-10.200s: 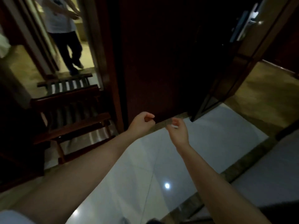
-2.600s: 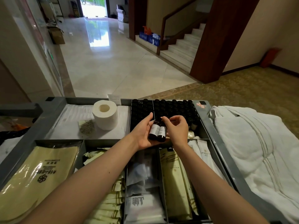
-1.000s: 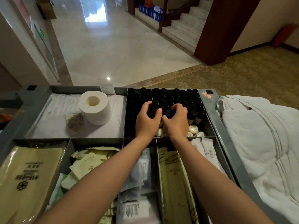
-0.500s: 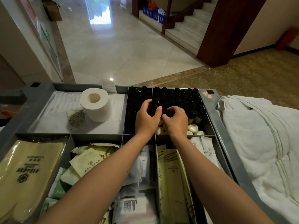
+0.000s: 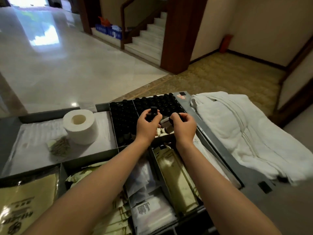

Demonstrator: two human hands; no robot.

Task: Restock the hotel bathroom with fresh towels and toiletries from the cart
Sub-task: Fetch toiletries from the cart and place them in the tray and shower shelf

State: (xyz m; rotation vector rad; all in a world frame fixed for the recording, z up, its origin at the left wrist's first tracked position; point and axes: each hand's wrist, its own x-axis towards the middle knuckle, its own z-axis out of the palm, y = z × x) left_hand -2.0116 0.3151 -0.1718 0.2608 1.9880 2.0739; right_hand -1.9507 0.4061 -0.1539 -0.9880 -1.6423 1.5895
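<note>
Presently held: dark bottle (image 5: 153,111), upright, cap up, left hand (image 5: 147,124) curled round it.
Second bottle (image 5: 166,123): tilted, gripped by right hand (image 5: 184,123), on that hand's left side.
Position: both bottles just above far bottle compartment (image 5: 125,116).
Cart (image 5: 220,150), right side: white towels (image 5: 237,133), not yet taken.

Black bottles (image 5: 162,102), white towel (image 5: 245,133), seemingly gold-patterned carpet (image 5: 228,77).
</note>
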